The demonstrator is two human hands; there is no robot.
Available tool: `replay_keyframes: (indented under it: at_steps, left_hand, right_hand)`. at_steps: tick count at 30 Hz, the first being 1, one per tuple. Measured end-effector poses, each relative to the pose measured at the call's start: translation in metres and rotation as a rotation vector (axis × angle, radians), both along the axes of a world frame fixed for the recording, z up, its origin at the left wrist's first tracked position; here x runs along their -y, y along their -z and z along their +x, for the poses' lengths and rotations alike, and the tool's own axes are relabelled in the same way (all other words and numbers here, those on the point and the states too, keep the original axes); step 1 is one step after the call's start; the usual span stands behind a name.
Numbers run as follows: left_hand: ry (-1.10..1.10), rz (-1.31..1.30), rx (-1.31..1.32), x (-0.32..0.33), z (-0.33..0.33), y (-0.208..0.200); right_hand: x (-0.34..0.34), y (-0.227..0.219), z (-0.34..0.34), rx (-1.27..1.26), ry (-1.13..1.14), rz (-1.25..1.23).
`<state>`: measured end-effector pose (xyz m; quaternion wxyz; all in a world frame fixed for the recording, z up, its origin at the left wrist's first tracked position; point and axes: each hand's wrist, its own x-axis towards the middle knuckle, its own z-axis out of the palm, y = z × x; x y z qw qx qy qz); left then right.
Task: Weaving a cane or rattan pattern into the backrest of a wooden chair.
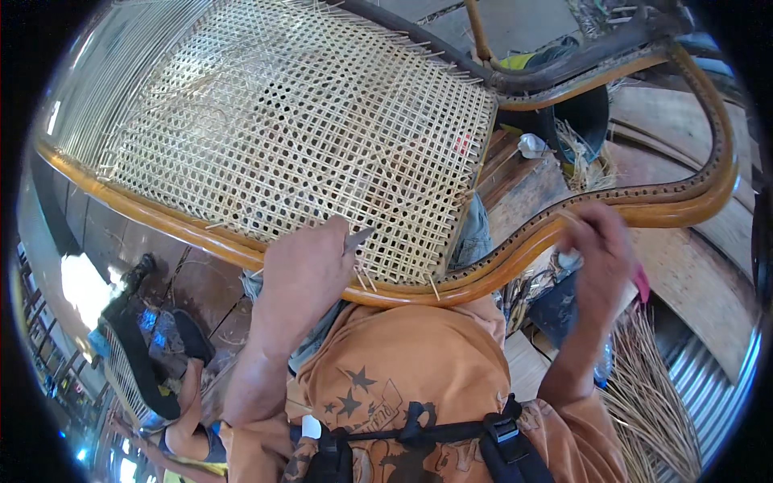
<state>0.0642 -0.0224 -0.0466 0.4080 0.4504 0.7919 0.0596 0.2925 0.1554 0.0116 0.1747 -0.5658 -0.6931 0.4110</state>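
A woven cane panel (322, 137) spans a curved, varnished wooden chair frame (386, 296) lying across my lap. Closed in a fist at the panel's near edge, my left hand (306, 262) holds a small tool with a pointed grey metal blade (360, 238). The fist hides its handle. Loose cane ends stick out along the near rail beside it. To the right, my right hand (600, 249) is raised over the frame's curved arm, which has a row of small holes. Its fingers are curled together and slightly blurred; what they pinch is too small to make out.
A bundle of cane strips (648, 394) lies at the lower right beside corrugated metal (729, 402) and wooden boards (680, 274). A dark bucket (584, 121) with cane scraps stands beyond the frame. Another person's arm (189, 402) shows at lower left.
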Motion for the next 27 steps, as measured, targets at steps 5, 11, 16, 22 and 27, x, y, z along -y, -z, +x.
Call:
replay_keyframes:
  at_steps: [5,11,16,22,27]
  left_hand:
    - [-0.091,0.076,0.045,0.019,-0.001,0.012]
    - [-0.119,0.158,0.086,0.023,-0.005,0.015]
    - [-0.120,0.141,0.102,0.023,-0.008,0.014]
    - [-0.126,0.130,0.115,0.023,-0.008,0.014]
    - [-0.100,0.119,0.107,0.022,-0.007,0.015]
  right_hand:
    - [-0.018,0.081,-0.043,0.334,-0.523,0.172]
    - [-0.021,0.105,-0.042,0.536,-0.633,0.233]
    - [-0.018,0.113,-0.038,0.543,-0.677,0.294]
    - [-0.012,0.116,-0.043,0.705,-0.752,0.390]
    - [-0.019,0.117,-0.053,0.940,-0.918,0.438]
